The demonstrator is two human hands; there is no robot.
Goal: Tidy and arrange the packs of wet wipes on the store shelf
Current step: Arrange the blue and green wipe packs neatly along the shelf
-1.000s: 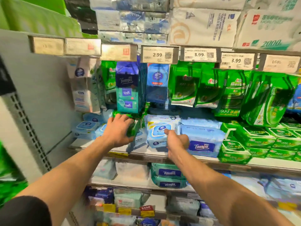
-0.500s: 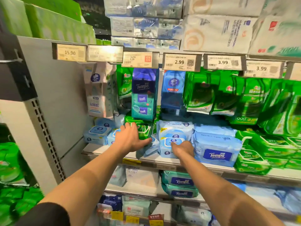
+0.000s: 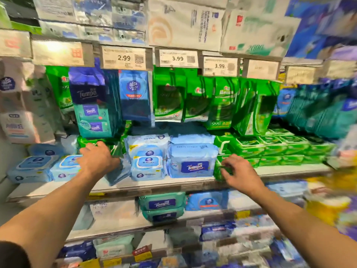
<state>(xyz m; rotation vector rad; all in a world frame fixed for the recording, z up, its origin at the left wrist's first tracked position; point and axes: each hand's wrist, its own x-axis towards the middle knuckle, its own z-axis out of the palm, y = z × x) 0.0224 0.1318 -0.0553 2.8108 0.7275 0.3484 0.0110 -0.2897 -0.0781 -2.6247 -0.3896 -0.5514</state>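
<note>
On the shelf (image 3: 173, 182), both hands touch packs.

— What is the person wearing?
— A dark, nearly black short sleeve (image 3: 11, 256) shows at the left upper arm. Both forearms are bare, and so are the left hand (image 3: 97, 160) and right hand (image 3: 240, 174): no gloves.

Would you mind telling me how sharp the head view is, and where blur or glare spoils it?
Head view: fairly sharp at centre, where the 2.99 tag and the Tempo pack read clearly; motion blur smears the right edge and the bottom shelves; glare washes out the left tag; the wide lens bows the shelf edge; both hands are slightly soft.
</note>
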